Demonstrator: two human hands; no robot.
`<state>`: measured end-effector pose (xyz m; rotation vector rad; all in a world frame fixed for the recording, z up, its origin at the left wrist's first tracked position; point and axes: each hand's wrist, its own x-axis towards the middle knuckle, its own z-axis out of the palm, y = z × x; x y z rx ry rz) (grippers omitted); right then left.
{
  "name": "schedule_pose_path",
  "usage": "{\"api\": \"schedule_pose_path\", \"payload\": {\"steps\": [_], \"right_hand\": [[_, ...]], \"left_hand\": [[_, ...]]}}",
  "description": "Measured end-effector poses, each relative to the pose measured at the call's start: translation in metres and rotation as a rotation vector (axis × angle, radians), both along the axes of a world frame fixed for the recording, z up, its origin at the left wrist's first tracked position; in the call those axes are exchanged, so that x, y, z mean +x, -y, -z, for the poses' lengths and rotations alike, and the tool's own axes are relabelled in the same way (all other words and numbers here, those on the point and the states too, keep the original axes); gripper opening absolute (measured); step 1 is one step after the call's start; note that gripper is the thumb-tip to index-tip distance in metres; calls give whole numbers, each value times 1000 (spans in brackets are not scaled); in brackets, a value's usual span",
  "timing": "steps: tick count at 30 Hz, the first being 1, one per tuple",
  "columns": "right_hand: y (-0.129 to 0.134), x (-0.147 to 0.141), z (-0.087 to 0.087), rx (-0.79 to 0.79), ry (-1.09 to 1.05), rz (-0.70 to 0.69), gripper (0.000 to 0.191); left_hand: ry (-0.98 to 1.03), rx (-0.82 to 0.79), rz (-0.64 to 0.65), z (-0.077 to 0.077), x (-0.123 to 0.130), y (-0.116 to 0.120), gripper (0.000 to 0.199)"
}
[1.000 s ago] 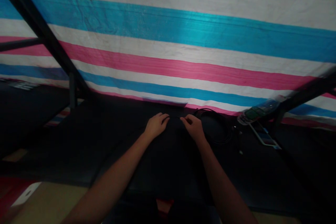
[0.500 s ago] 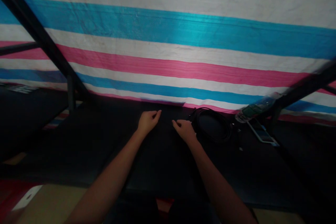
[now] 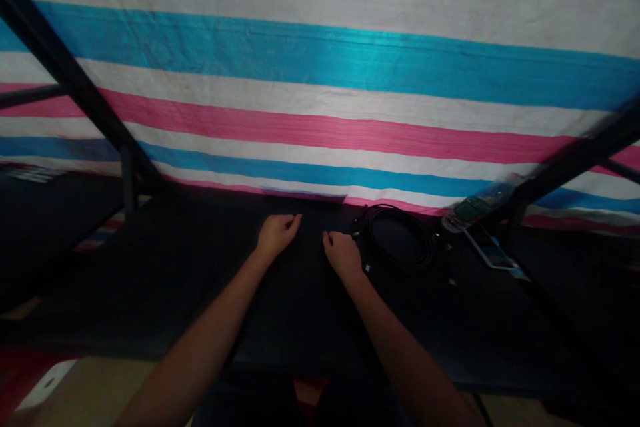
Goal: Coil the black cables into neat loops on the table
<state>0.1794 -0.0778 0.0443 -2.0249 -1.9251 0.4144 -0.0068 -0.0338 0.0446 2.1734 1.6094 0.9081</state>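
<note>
My left hand [image 3: 277,235] is over the middle of the dark tabletop [image 3: 300,307], its thumb and fingers pinched together and pointing right. Facing it across a narrow gap, my right hand [image 3: 343,252] is closed too, fingertips pressed together. Whatever is between the fingers of either hand is too dark and small to make out. Just right of my right hand lies a coiled black cable [image 3: 373,240] with small pale connector ends. One whitish connector [image 3: 367,268] rests beside my right wrist.
A clear plastic bottle [image 3: 473,210] with a green label lies at the back right, beside a phone [image 3: 490,248]. Slanting dark frame bars [image 3: 85,97] stand at both sides. Behind the table hangs a striped tarp [image 3: 320,127]. A red and tan box-like thing shows bottom left.
The view has shifted slightly. My right hand has closed its fingers more and turned a little, uncovering the whitish connector by the wrist. My left hand keeps its pinch.
</note>
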Motion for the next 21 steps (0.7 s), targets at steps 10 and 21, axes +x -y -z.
{"api": "schedule_pose_path", "payload": {"steps": [10, 21], "right_hand": [[-5, -6, 6, -347, -1220, -204, 42], [-34, 87, -22, 64, -1746, 243, 33]], "left_hand": [[100, -104, 186, -2, 12, 7, 48], [8, -91, 178, -3, -12, -8, 44]]}}
